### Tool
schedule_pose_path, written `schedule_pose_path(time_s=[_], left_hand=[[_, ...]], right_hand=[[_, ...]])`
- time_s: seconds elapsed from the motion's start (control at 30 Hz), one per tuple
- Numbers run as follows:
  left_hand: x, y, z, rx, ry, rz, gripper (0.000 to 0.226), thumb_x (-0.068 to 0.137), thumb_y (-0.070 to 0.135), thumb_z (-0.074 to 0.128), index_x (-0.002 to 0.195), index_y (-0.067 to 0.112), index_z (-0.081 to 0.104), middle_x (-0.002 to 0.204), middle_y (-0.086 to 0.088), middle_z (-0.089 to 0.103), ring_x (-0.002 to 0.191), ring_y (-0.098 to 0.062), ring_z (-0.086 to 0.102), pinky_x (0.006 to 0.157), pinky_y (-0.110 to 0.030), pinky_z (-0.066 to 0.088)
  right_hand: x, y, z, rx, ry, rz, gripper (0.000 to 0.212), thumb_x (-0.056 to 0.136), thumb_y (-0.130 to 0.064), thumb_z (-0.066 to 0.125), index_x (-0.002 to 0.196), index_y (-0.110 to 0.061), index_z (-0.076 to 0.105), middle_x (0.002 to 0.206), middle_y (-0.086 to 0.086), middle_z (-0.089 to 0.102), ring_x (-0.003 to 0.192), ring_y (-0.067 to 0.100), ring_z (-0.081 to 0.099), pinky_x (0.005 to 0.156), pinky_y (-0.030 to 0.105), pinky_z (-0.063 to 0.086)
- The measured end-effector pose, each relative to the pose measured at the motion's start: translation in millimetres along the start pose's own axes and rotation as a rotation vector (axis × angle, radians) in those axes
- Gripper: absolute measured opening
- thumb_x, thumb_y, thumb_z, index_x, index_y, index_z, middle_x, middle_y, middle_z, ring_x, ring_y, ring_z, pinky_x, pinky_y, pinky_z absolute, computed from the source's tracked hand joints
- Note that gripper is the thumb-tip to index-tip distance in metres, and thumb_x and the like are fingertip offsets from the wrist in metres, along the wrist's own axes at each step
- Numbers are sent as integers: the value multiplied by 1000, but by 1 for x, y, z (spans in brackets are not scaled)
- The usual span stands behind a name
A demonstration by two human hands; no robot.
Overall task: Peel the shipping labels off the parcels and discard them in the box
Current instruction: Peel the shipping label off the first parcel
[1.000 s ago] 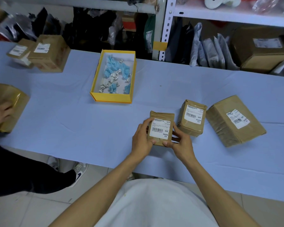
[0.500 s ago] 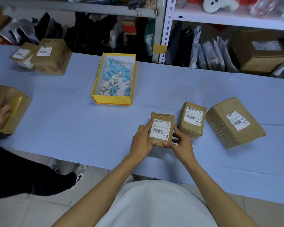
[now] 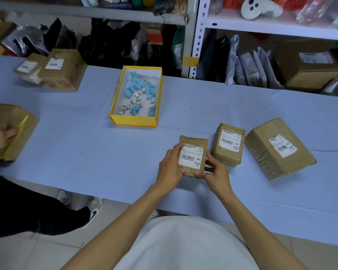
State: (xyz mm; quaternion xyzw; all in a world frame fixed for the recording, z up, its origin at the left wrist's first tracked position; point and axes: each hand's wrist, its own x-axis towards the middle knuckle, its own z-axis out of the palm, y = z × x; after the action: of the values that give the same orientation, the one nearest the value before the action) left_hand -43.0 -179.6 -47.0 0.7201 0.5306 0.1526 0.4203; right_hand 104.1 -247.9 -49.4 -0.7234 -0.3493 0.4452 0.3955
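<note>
A small brown parcel (image 3: 193, 140) lies near the table's front edge, with a white shipping label (image 3: 190, 156) flat on its top. My left hand (image 3: 170, 167) grips its left side, fingertips at the label's upper left corner. My right hand (image 3: 215, 173) holds the lower right corner. Two more labelled brown parcels lie to the right: a small parcel (image 3: 227, 145) and a larger parcel (image 3: 279, 147). The yellow box (image 3: 135, 122) holding crumpled white and blue scraps sits farther back, left of centre.
Another person's hand (image 3: 0, 136) rests on a taped brown parcel (image 3: 18, 131) at the left edge; their dark-clothed leg is below. Two labelled cartons (image 3: 57, 69) stand at the back left. Shelves with bags and a carton (image 3: 304, 69) run behind the blue table (image 3: 86, 149).
My hands have stayed on the small parcel with only slight finger shifts. The label remains stuck flat. The view has drifted slightly.
</note>
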Motion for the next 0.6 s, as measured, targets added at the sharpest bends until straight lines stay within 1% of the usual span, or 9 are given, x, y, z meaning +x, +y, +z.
schedule_pose_path(time_s=[0.1, 0.2, 0.23, 0.27, 0.33, 0.37, 0.43, 0.5, 0.6], left_hand=[[4, 3, -3, -58, 9, -21, 74, 72, 9, 78, 133, 30, 42, 122, -2, 55, 106, -19, 59, 77, -20, 48], [3, 3, 2, 55, 8, -9, 43, 75, 3, 74, 109, 26, 60, 120, -2, 51, 108, -22, 59, 73, -7, 40], [2, 2, 4, 66, 15, -5, 41, 76, 1, 72, 107, 26, 61, 120, -1, 50, 109, -22, 59, 71, -4, 38], [1, 1, 4, 48, 19, 2, 47, 75, 2, 72, 111, 29, 58, 119, 0, 51, 109, -22, 60, 71, -5, 41], [3, -3, 1, -30, 12, 19, 67, 73, 7, 75, 128, 33, 46, 122, 1, 54, 109, -19, 59, 81, -19, 51], [4, -4, -1, -70, 9, 24, 75, 73, 10, 76, 135, 33, 41, 125, 1, 54, 110, -17, 58, 86, -27, 53], [5, -5, -2, -71, 4, 27, 80, 74, 11, 76, 142, 29, 38, 131, 0, 50, 113, -18, 57, 89, -34, 55], [6, -4, -1, -24, 7, 36, 70, 79, 11, 72, 142, 23, 42, 132, -3, 46, 116, -21, 56, 91, -37, 55], [13, -1, -1, -55, 89, 63, 42, 90, 19, 63, 130, 20, 51, 126, -3, 52, 113, -17, 58, 93, -35, 53]], right_hand=[[1, 2, 0, 0, -3, 3, 82, 72, 10, 73, 144, -16, 44, 117, -1, 69, 98, 9, 66, 70, 15, 55], [1, 2, -1, 6, 1, 13, 80, 72, 9, 74, 143, -15, 46, 114, -1, 70, 95, 7, 67, 68, 15, 54], [1, 2, -1, 11, 0, 16, 79, 72, 9, 74, 142, -14, 46, 113, -1, 70, 94, 6, 67, 68, 15, 54], [1, 1, -1, 13, -1, 16, 78, 72, 9, 74, 142, -14, 47, 112, -2, 70, 94, 6, 67, 67, 14, 54], [1, 0, -1, 6, 2, 11, 77, 73, 8, 74, 142, -14, 47, 112, -3, 69, 94, 6, 66, 67, 12, 53], [2, 0, -1, 3, 3, 11, 77, 73, 7, 74, 142, -14, 46, 114, -2, 69, 96, 6, 65, 67, 12, 53], [3, 1, 0, 2, 7, 14, 79, 74, 6, 74, 144, -13, 43, 119, 1, 68, 98, 6, 64, 67, 11, 53], [4, 1, 0, -2, 13, 18, 81, 74, 6, 73, 145, -13, 41, 122, 4, 66, 99, 6, 64, 67, 11, 53], [3, 1, 2, 2, 24, 28, 82, 74, 8, 72, 146, -12, 39, 122, 5, 66, 99, 7, 63, 67, 11, 54]])
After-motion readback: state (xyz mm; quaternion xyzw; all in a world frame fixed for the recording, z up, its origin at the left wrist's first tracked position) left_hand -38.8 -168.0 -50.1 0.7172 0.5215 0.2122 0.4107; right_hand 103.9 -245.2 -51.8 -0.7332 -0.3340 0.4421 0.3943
